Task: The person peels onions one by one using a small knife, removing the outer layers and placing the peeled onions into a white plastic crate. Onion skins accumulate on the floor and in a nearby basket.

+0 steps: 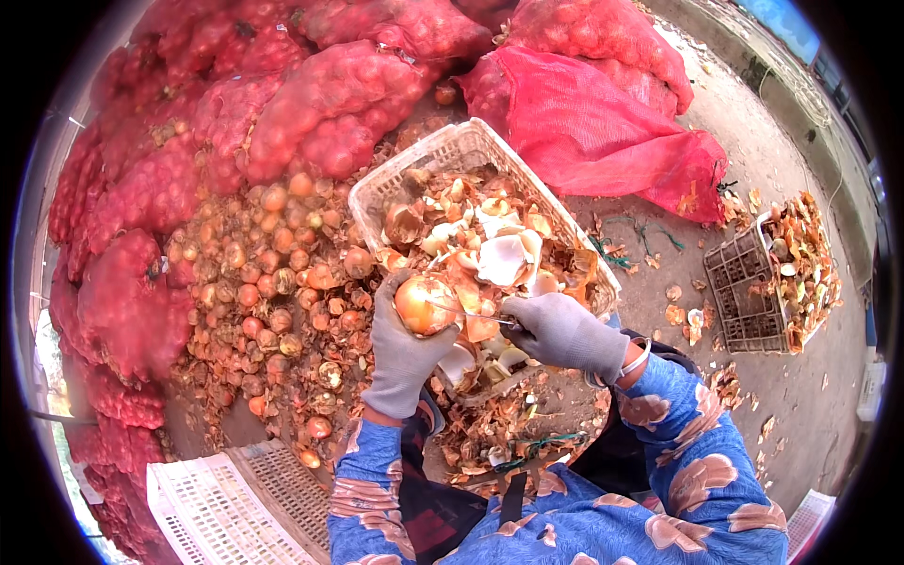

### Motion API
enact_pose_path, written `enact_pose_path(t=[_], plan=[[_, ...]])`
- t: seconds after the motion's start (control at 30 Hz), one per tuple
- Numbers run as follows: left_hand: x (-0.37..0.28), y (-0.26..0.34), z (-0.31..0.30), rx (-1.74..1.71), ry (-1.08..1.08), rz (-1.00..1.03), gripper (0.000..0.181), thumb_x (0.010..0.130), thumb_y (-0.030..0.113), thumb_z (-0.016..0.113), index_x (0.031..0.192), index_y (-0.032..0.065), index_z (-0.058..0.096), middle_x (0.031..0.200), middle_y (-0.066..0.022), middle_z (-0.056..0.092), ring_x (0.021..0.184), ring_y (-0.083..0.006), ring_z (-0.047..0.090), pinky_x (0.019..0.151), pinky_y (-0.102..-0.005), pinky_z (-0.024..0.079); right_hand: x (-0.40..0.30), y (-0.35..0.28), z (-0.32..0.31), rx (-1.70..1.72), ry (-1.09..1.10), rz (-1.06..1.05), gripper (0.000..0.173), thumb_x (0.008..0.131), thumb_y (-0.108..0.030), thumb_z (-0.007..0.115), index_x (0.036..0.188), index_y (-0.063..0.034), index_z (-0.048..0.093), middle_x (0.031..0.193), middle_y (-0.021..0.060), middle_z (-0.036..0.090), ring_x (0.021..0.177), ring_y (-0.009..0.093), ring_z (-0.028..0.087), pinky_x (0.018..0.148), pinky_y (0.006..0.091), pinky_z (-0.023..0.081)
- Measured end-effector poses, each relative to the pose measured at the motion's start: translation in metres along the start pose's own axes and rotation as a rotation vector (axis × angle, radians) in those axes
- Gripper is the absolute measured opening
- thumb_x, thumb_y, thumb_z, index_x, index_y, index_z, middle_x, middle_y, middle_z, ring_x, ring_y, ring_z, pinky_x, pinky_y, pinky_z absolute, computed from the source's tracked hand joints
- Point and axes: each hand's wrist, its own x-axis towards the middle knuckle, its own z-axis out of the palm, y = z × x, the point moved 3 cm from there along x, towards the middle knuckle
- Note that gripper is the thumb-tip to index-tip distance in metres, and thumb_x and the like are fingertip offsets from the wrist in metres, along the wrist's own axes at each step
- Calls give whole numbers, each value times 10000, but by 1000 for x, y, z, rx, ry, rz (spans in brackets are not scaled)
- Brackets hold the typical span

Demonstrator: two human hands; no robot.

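Note:
My left hand (409, 353), in a grey glove, holds a yellow-brown onion (425, 305) above the near left part of a plastic crate. My right hand (561, 335), gloved too, grips a small knife (472, 315) whose thin blade points left and touches or nearly touches the onion's right side. The glove hides most of the knife's handle. Beneath both hands stands the off-white slatted crate (544, 185), filled with onion skins and pale peeled layers (505, 260).
Loose onions (272, 282) lie heaped at the left. Red mesh sacks of onions (339, 106) are stacked behind and left; a slack red sack (600, 127) lies beyond the crate. A tipped crate of peelings (745, 296) is at right, a white crate (212, 501) at lower left.

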Motion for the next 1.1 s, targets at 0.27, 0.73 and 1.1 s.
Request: enact_pose_path(t=[0.27,0.73,1.1], plan=[[-2,10,0,35,20,32,779,613,93,832,1275,-13,435,1161,-137,577,1039,-197,597,910,-307,499,6,5,7,-167,-6,60,153,854,-158,583,912,-39,505,729,159,636,686,352,646,604,449,499],[-9,14,-2,-422,-290,-362,678,615,-44,595,1280,-26,459,1129,-117,592,1041,-186,603,883,-292,511,5,24,20,-197,89,-27,130,840,-134,577,893,-53,490,738,129,630,708,322,654,585,427,506],[-16,6,18,-725,-142,-396,659,661,-34,677,1268,-7,422,1101,-108,576,975,-194,625,880,-307,534,0,20,12,-261,62,-38,110,828,-116,583,889,-55,514,795,106,626,766,307,656,614,419,512]])
